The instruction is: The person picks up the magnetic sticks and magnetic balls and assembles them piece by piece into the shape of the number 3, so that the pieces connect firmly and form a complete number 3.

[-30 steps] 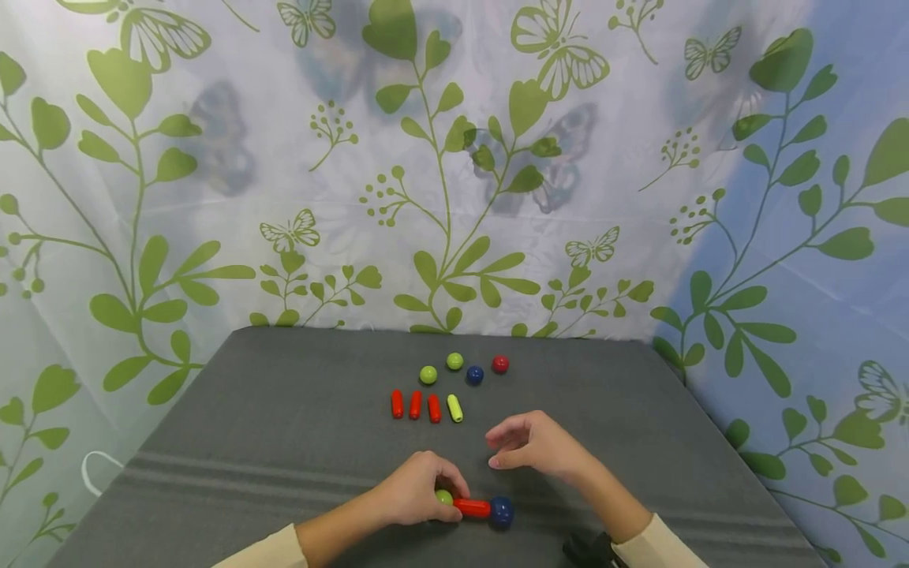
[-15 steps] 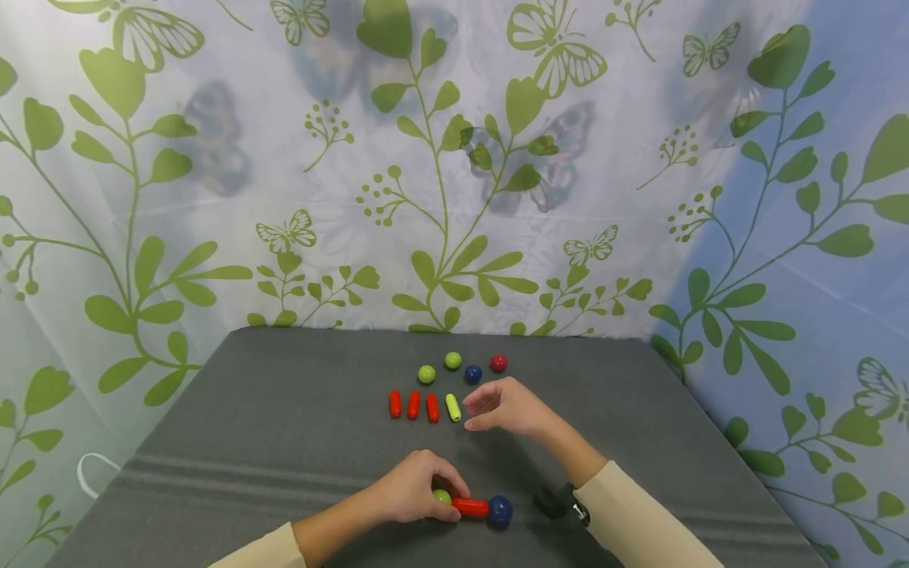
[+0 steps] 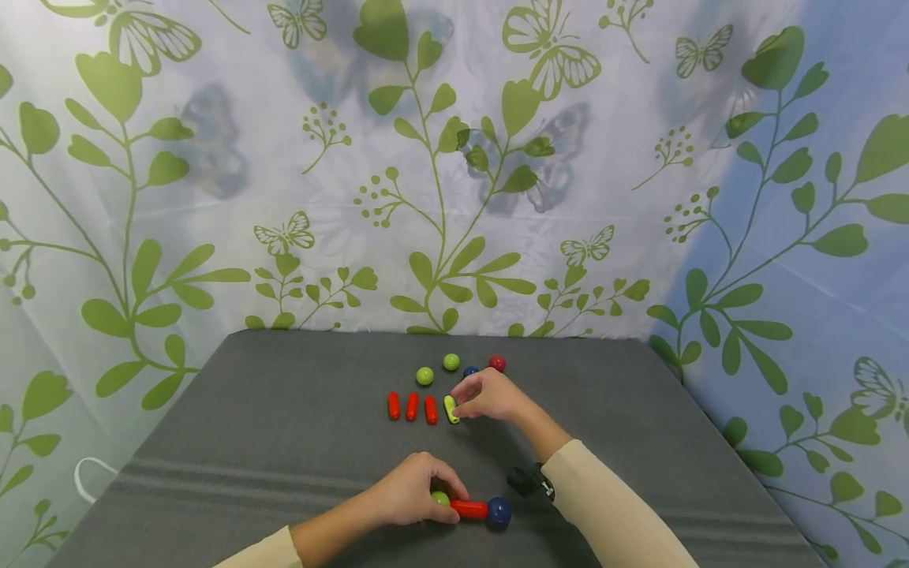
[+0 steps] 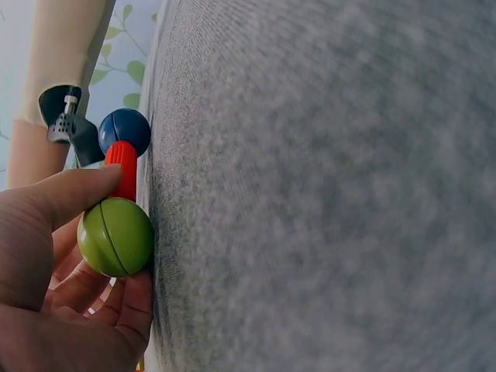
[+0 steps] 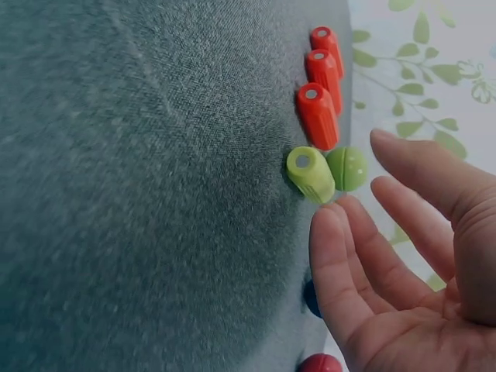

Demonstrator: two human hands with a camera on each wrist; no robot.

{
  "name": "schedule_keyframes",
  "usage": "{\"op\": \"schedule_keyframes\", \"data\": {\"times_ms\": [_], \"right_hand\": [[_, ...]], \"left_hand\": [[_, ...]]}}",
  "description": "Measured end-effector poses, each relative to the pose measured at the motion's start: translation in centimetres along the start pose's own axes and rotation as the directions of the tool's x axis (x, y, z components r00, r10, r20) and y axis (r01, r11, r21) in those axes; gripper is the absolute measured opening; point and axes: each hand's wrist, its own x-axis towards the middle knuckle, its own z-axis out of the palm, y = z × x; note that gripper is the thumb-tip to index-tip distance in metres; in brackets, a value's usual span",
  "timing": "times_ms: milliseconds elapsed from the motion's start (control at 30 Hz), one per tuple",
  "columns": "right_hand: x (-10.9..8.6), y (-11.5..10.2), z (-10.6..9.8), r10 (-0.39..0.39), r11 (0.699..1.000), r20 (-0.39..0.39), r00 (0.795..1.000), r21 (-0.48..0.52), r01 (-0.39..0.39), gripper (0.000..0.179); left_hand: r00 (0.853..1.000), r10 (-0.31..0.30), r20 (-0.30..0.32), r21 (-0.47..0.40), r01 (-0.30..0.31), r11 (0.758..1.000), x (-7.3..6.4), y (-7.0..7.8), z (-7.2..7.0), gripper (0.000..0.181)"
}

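My left hand (image 3: pixel 415 491) holds a joined toy piece low on the table, gripping it at its green ball (image 4: pixel 116 237). A red rod (image 3: pixel 469 510) links this ball to a larger-looking dark blue ball (image 3: pixel 499 513). In the left wrist view the thumb lies along the rod. My right hand (image 3: pixel 490 394) hovers at a yellow-green rod (image 3: pixel 450 409), thumb and fingers spread around its near end. From the right wrist, that rod (image 4: pixel 124 132) is not in sight of the left camera, but its grey tip (image 5: pixel 303 161) faces me, just beyond the fingertips.
Three red rods (image 3: pixel 412 406) lie in a row left of the yellow-green one. Behind them sit two green balls (image 3: pixel 424 376), a red ball (image 3: pixel 497 363) and a blue ball (image 3: pixel 470 371) partly behind my right hand. A patterned curtain (image 3: pixel 440 173) hangs past the grey table (image 3: pixel 284 410).
My right hand has moved forward and left from above the joined piece to the yellow-green rod. My left hand keeps its grip in the same place.
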Motion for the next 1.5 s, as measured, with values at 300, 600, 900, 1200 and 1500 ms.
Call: {"op": "schedule_keyframes", "data": {"times_ms": [300, 600, 900, 1200, 1500], "right_hand": [[1.4, 0.4, 0.7, 0.077, 0.997, -0.02, 0.997, 0.03, -0.076, 0.03], [2.5, 0.8, 1.5, 0.102, 0.995, 0.004, 0.995, 0.018, -0.102, 0.035], [3.0, 1.0, 1.8, 0.125, 0.991, 0.012, 0.992, 0.045, -0.125, 0.032], [3.1, 0.6, 1.8, 0.153, 0.988, -0.009, 0.988, 0.037, -0.152, 0.031], [2.5, 0.7, 1.5, 0.162, 0.982, 0.001, 0.987, 0.094, -0.161, 0.032]], "left_hand": [[0.999, 0.041, 0.025, 0.016, -0.042, 0.999, 0.2, -1.6, 0.0, 0.017], [0.999, -0.019, -0.029, 0.0, 0.019, 1.0, -0.3, 0.3, 0.3, 0.016], [1.0, -0.004, -0.027, 0.01, 0.005, 1.0, -0.2, 0.0, 0.4, 0.015], [1.0, 0.006, -0.025, 0.037, -0.005, 0.999, 0.1, 0.2, 0.3, 0.014], [1.0, 0.015, 0.001, 0.078, -0.015, 0.997, 0.8, 0.9, 0.4, 0.017]]}}
